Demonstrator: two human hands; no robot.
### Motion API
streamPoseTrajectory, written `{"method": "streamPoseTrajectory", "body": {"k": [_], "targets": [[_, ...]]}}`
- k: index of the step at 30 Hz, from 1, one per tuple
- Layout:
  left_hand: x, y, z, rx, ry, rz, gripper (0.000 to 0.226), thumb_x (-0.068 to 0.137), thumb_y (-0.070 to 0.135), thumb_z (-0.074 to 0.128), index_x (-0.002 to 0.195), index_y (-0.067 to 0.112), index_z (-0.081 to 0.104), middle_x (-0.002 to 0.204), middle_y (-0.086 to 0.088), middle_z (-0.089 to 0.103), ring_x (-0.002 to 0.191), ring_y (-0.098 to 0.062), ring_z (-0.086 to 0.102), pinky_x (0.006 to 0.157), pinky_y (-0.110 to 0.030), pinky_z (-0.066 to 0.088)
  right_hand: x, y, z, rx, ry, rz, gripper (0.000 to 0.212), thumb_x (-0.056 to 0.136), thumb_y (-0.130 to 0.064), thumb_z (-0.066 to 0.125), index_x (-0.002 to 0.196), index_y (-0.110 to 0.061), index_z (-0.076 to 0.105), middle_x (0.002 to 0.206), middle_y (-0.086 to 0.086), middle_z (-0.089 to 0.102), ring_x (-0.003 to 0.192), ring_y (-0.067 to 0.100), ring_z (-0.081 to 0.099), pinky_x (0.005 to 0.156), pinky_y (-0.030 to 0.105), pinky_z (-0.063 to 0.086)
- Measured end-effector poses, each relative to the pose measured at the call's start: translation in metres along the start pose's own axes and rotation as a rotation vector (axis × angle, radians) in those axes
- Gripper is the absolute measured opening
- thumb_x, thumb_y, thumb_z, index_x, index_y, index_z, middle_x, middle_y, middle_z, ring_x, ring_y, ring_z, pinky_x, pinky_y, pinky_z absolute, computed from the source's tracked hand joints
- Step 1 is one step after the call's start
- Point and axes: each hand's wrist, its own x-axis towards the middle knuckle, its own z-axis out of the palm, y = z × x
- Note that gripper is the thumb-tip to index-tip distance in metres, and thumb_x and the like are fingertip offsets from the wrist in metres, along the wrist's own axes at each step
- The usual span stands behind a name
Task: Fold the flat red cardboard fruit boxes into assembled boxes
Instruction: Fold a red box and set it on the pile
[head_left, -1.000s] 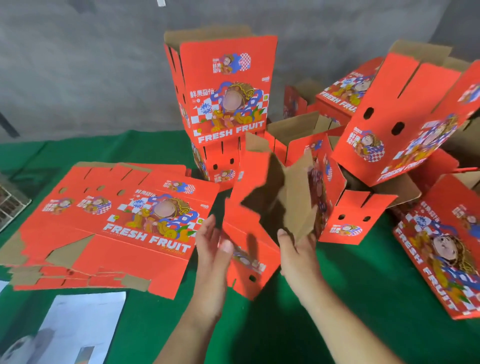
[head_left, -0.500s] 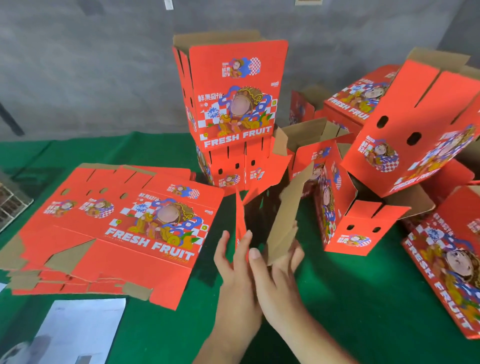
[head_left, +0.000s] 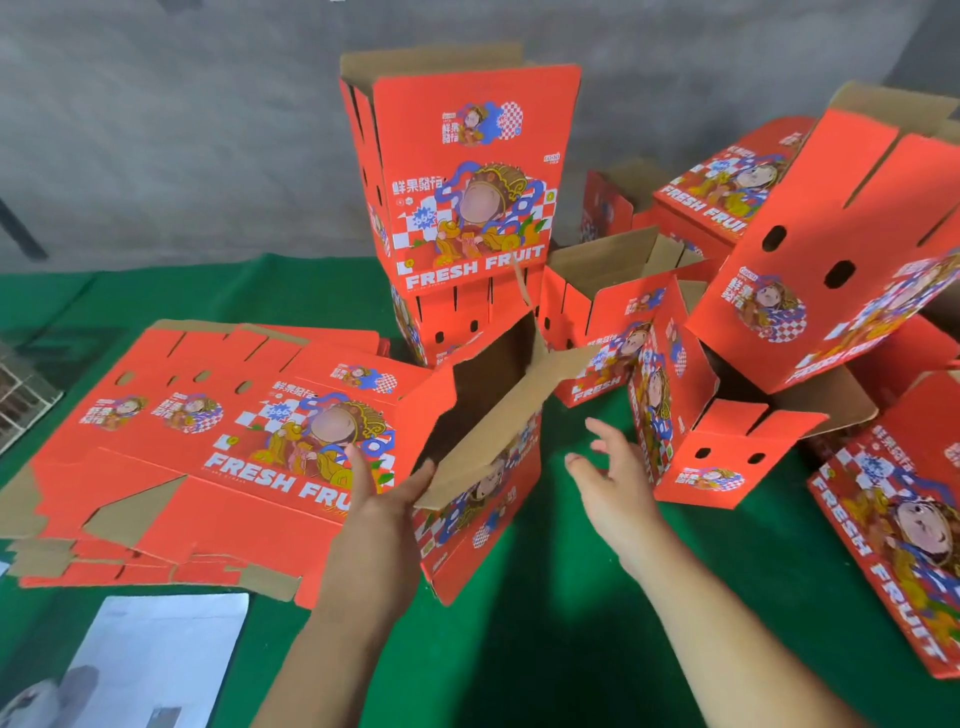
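A half-opened red fruit box stands on the green table just ahead of me, its brown inside and one loose brown flap showing. My left hand grips its near left corner, thumb on the red outer wall and fingers at the flap's lower edge. To the right of the box hovers my right hand, fingers spread, holding nothing and apart from the cardboard. A stack of flat red boxes lies to the left.
Assembled boxes crowd the back and right: a tall stacked pair, a tilted one, a low one, another at the right edge. A printed sheet lies near left. A wire rack sits at the far left.
The box has opened from a narrow upright shape into a wider open one. My hands, pressed together at its near edge, have parted; the right hand has let go and moved right.
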Motion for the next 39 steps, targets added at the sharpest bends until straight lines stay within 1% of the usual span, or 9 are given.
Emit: {"method": "streamPoseTrajectory", "body": {"k": [8,11,14,18,24,29,32,35,39], "targets": [[0.008,0.011,0.008,-0.243,-0.064,-0.02,0.054,0.107,0.013,0.052,0.158,0.02,0.041,0.164,-0.01,0.038,0.158,-0.028,0.021,0.118,-0.047,0.041,0.056,-0.03,0.009,0.034,-0.154,0.079,0.072,0.099,-0.024,0.063,0.16,-0.039,0.027,0.138,-0.007,0.042,0.121,0.014,0.05,0.098,0.036,0.043],[0.005,0.007,0.013,-0.256,-0.11,0.049,0.073,0.104,0.019,0.06,0.165,0.019,0.019,0.172,-0.005,0.012,0.161,-0.022,0.009,0.126,-0.044,0.027,0.077,-0.044,0.007,0.141,-0.247,0.141,0.034,0.098,-0.018,0.061,0.126,-0.034,0.053,0.126,-0.007,0.061,0.108,0.014,0.063,0.082,0.033,0.053],[0.005,-0.002,0.016,-0.231,-0.137,0.074,0.083,0.105,0.022,0.059,0.166,0.019,0.002,0.173,0.002,-0.01,0.16,-0.014,-0.007,0.13,-0.04,0.014,0.088,-0.049,0.004,0.185,-0.346,0.124,0.032,0.094,-0.012,0.061,0.11,-0.039,0.054,0.123,-0.008,0.061,0.115,0.014,0.06,0.082,0.032,0.051],[0.005,-0.01,0.009,-0.279,-0.081,0.079,0.067,0.106,0.035,0.046,0.166,0.023,0.018,0.166,-0.003,0.022,0.154,-0.014,0.013,0.125,-0.031,0.013,0.103,-0.055,-0.001,0.358,-0.351,0.104,0.06,0.095,-0.005,0.055,0.122,-0.059,0.054,0.131,-0.008,0.06,0.114,0.014,0.057,0.09,0.039,0.049],[0.013,-0.018,0.002,-0.522,0.012,0.014,0.065,0.095,0.034,0.063,0.155,0.019,0.045,0.144,-0.002,0.06,0.139,-0.023,0.051,0.116,-0.054,0.04,0.107,-0.046,-0.005,0.133,-0.349,0.003,0.039,0.096,-0.008,0.06,0.099,-0.047,0.066,0.122,-0.005,0.064,0.119,0.017,0.059,0.092,0.035,0.051],[0.03,-0.01,0.001,-0.631,0.066,-0.049,0.075,0.092,0.024,0.072,0.157,0.012,0.037,0.142,-0.014,0.059,0.136,-0.026,0.054,0.116,-0.055,0.041,0.107,-0.045,-0.027,-0.267,-0.467,-0.175,0.056,0.086,-0.041,0.074,0.135,-0.053,0.051,0.139,-0.012,0.058,0.128,0.012,0.052,0.102,0.03,0.044],[0.044,-0.01,-0.008,-0.578,0.09,-0.027,0.074,0.09,0.031,0.073,0.154,0.008,0.043,0.134,-0.005,0.061,0.128,-0.009,0.057,0.115,-0.052,0.042,0.108,-0.052,-0.039,-0.526,-0.35,-0.323,0.043,0.078,-0.074,0.061,0.116,-0.055,0.057,0.127,-0.014,0.059,0.116,0.013,0.057,0.095,0.034,0.048],[0.046,-0.009,-0.012,-0.442,0.098,0.05,0.062,0.088,0.043,0.071,0.139,0.008,0.06,0.12,-0.022,0.065,0.122,-0.038,0.057,0.109,-0.065,0.038,0.094,-0.043,-0.052,-0.607,-0.244,-0.37,0.049,0.08,-0.09,0.046,0.103,-0.051,0.063,0.113,-0.023,0.058,0.103,0.009,0.061,0.081,0.031,0.05],[0.025,-0.006,0.002,-0.434,0.171,0.165,0.044,0.088,0.052,0.072,0.127,0.037,0.058,0.113,-0.002,0.061,0.109,0.008,0.052,0.108,-0.057,0.037,0.059,-0.021,-0.068,-0.532,-0.02,-0.426,0.075,0.081,-0.095,0.034,0.109,-0.035,0.071,0.11,-0.016,0.06,0.101,0.015,0.063,0.084,0.038,0.052]]}}
